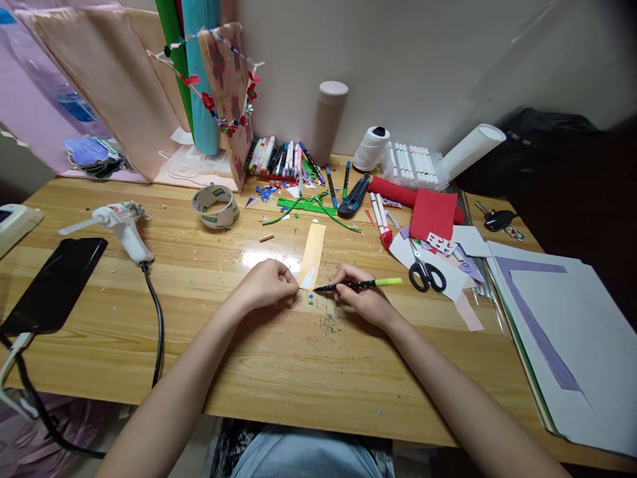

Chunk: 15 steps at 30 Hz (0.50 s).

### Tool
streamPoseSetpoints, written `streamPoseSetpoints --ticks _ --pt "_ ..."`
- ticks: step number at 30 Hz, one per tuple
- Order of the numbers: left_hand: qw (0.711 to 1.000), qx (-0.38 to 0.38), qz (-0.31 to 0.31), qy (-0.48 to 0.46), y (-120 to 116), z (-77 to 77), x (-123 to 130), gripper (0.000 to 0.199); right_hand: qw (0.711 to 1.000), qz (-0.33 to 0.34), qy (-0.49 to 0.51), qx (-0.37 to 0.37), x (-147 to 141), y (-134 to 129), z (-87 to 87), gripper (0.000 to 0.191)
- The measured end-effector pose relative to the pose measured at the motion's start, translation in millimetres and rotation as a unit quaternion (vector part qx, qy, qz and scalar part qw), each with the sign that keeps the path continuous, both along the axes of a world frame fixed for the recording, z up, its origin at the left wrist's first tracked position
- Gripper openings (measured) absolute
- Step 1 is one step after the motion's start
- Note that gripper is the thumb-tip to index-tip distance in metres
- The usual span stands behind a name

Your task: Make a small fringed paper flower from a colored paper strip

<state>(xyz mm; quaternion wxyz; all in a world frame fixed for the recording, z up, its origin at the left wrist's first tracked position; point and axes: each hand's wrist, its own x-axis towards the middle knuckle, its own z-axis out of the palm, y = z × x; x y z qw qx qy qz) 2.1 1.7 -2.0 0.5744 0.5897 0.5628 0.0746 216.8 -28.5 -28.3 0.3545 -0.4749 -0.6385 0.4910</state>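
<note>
A narrow peach-coloured paper strip (313, 249) lies on the wooden table in front of me, with a small whitish patch near its close end. My left hand (269, 284) is closed, thumb and fingers pinching the strip's near left corner. In my right hand (362, 295) is a black patterned marker pen (359, 285) with a yellow-green end pointing right. The pen's tip meets the strip's near right corner. Blue and green ink marks (323, 318) dot the table just below the strip.
Scissors (426, 275) lie among paper scraps on the right, beside stacked white sheets (592, 332). A tape roll (215, 207), a glue gun (124, 232) and a phone (54, 285) are on the left. Behind are a utility knife (353, 196), markers (276, 158) and thread (371, 149).
</note>
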Motion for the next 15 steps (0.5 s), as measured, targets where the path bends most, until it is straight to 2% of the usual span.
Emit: streamPoseSetpoints --ticks 4,8,12,15 --pt "1.0 -0.003 -0.002 0.001 0.8 -0.5 0.1 0.012 0.999 -0.051 0.004 0.001 -0.6 0.2 0.8 0.004" --pt "1.0 -0.001 -0.001 -0.001 1.2 -1.3 0.2 0.011 1.0 -0.009 0.014 -0.017 -0.3 0.0 -0.8 0.007" --pt "1.0 -0.008 0.001 -0.006 0.7 -1.4 0.3 0.011 0.998 -0.06 0.012 -0.006 0.9 0.4 -2.8 0.003" --pt "1.0 -0.009 0.002 -0.005 0.6 -1.0 0.5 0.011 1.0 -0.03 0.002 -0.004 2.0 1.0 -3.1 0.005"
